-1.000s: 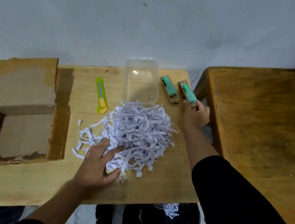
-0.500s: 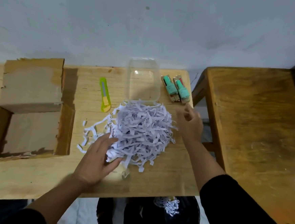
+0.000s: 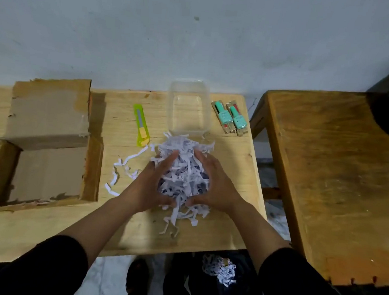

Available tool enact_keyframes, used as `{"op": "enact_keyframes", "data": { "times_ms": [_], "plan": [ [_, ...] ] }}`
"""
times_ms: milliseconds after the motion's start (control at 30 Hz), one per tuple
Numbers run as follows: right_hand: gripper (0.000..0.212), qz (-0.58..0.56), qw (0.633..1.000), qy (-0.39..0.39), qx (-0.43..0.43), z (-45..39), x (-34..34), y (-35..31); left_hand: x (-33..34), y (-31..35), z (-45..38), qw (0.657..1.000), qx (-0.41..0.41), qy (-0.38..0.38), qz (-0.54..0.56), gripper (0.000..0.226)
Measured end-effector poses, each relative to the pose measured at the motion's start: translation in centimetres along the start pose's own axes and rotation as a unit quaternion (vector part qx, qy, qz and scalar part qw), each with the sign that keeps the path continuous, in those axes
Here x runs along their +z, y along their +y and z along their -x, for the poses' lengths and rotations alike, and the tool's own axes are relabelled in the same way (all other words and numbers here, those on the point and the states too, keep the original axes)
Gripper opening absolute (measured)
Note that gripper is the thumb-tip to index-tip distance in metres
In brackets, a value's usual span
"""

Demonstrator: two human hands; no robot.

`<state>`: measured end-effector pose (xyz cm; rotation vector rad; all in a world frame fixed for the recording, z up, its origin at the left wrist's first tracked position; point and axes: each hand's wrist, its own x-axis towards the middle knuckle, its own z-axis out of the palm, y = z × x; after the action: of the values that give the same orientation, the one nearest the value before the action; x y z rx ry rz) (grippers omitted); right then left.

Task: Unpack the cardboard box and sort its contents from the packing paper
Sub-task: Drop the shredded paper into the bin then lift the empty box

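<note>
A heap of shredded white packing paper (image 3: 183, 167) lies on the wooden table (image 3: 225, 222). My left hand (image 3: 150, 183) and my right hand (image 3: 211, 186) press against its two sides, cupping it between them. The open cardboard box (image 3: 49, 145) sits at the left, its inside showing only bare cardboard. Two small teal bottles in brown packets (image 3: 231, 119) lie side by side at the table's far right. A few loose paper strips (image 3: 122, 169) trail to the left of the heap.
A clear plastic tub (image 3: 188, 107) stands just beyond the heap. A yellow-green utility knife (image 3: 140, 125) lies between the tub and the box. A second, darker wooden table (image 3: 339, 182) stands to the right. Below the table edge, a black bag (image 3: 215, 286) holds more shredded paper.
My right hand has left the teal bottles and come down to the right side of the paper heap. My left hand has slid in, and the heap is now squeezed narrower.
</note>
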<state>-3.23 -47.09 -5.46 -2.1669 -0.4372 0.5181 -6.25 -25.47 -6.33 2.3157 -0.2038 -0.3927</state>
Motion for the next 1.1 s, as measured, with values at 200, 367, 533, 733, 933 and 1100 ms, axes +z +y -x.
{"op": "enact_keyframes", "data": {
  "times_ms": [200,367,533,733,933,1100],
  "plan": [
    [0.093,-0.007,0.995,0.095,-0.023,0.4,2.3,-0.3,0.5,-1.0,0.5,0.996,0.047,0.052,0.052,0.096],
    [0.081,-0.004,0.989,0.146,-0.012,1.5,2.4,-1.7,-0.1,-0.7,0.9,0.989,0.114,0.076,0.061,0.081],
    [0.080,0.027,0.978,0.206,0.012,4.0,1.7,-4.0,-1.7,1.5,1.1,0.983,0.169,0.062,0.042,0.082],
    [0.082,0.026,0.955,0.290,0.065,9.9,0.8,-7.2,-2.2,5.8,2.3,0.972,0.232,-0.008,0.034,0.086],
    [0.086,0.011,0.919,0.366,0.145,18.2,1.9,-7.2,1.7,10.1,4.7,0.948,0.287,-0.125,0.060,0.083],
    [0.084,-0.004,0.886,0.406,0.226,25.8,4.2,-5.2,7.6,12.6,7.9,0.928,0.291,-0.217,0.083,0.084]
  ]
}}
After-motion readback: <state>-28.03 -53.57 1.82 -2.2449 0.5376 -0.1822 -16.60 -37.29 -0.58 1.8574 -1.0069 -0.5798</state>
